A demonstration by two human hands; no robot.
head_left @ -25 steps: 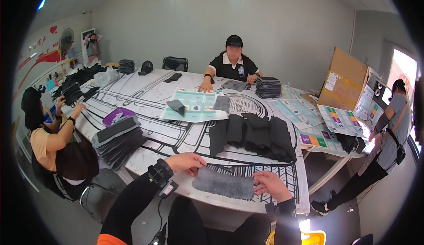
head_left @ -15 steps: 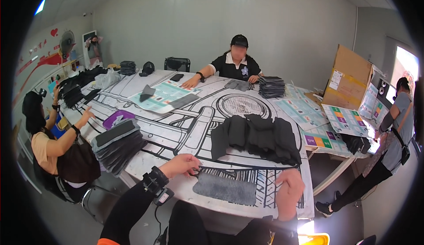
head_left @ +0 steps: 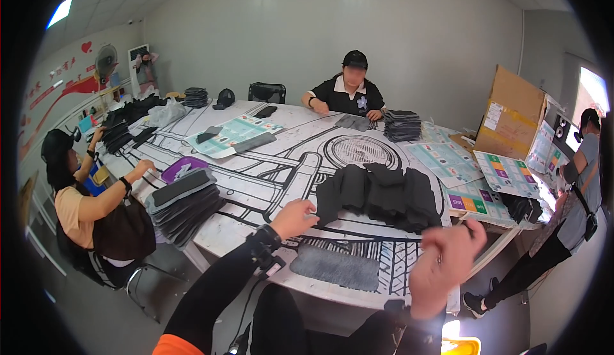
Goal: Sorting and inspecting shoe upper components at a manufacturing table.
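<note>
My left hand point(head_left: 295, 219) is above the table near the left end of a row of dark folded fabric pieces point(head_left: 384, 195). Its fingers point toward the pile, slightly apart, and nothing shows in them. On the right, my right hand point(head_left: 441, 265) is raised over the table's near right edge, blurred by motion; I cannot make out whether its curled fingers hold anything. Between my forearms, a flat grey fabric piece point(head_left: 336, 267) lies along the near edge of the table.
A tall stack of dark fabric pieces point(head_left: 182, 211) stands on the left, beside a purple tray point(head_left: 184, 168). Printed sheets point(head_left: 230, 134) lie on the table point(head_left: 256, 192). Co-workers are at the left, far side and right. A cardboard box point(head_left: 505, 115) stands at the right.
My left hand has moved up and right, from beside the flat grey piece toward the dark pile. My right hand has lifted and shifted right. The co-worker opposite has drawn one arm back.
</note>
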